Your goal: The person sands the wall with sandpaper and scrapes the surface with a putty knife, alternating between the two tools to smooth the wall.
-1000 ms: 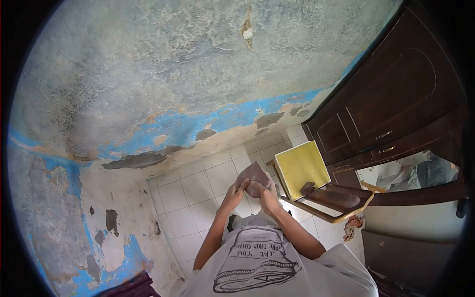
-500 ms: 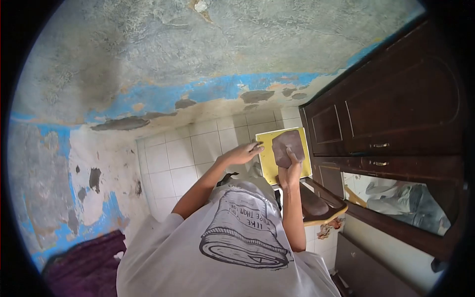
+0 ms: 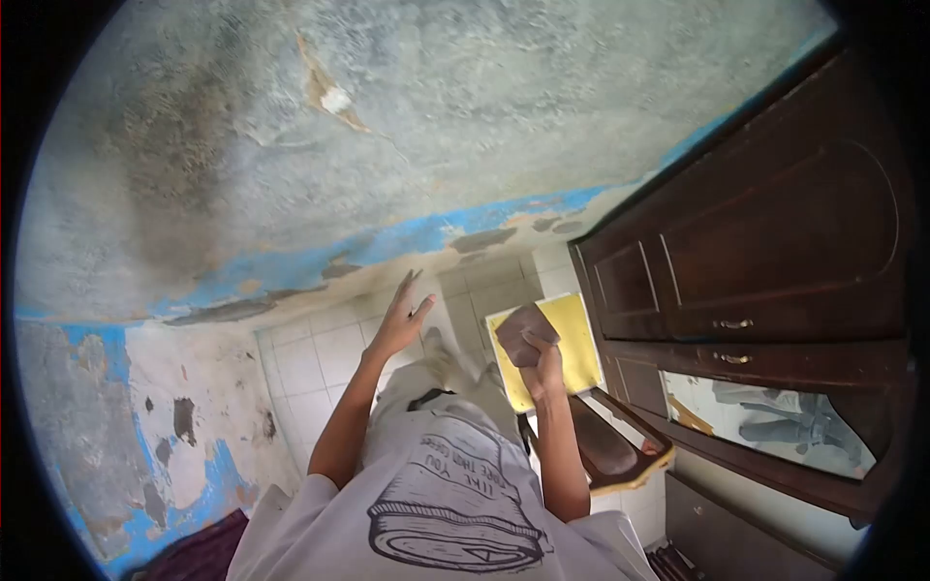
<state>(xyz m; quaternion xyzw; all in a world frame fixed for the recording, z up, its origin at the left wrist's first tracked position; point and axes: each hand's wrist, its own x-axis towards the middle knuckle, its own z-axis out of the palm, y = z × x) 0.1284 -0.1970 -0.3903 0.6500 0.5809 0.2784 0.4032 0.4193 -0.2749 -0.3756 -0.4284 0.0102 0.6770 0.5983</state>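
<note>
My right hand (image 3: 544,366) grips a dark brown, sandpaper-like sheet (image 3: 516,334), its thumb pressed on top. Beneath the sheet is a yellow square surface (image 3: 579,347) with a pale edge, partly covered by the sheet and hand. To the left, my left hand (image 3: 400,327) is raised near the lower part of the wall, fingers stretched out and thumb apart, holding nothing.
A peeling grey and blue wall (image 3: 465,116) rises ahead. Dark wooden cabinets (image 3: 756,242) with a mirror (image 3: 785,426) stand on the right. A brown-seated chair (image 3: 605,445) is beside the yellow surface, above white floor tiles (image 3: 334,353). Purple cloth (image 3: 208,552) lies lower left.
My left hand has left the yellow surface's edge, moving left with fingers spreading. My right hand has shifted left and slightly down with the brown sheet. The camera view has also shifted.
</note>
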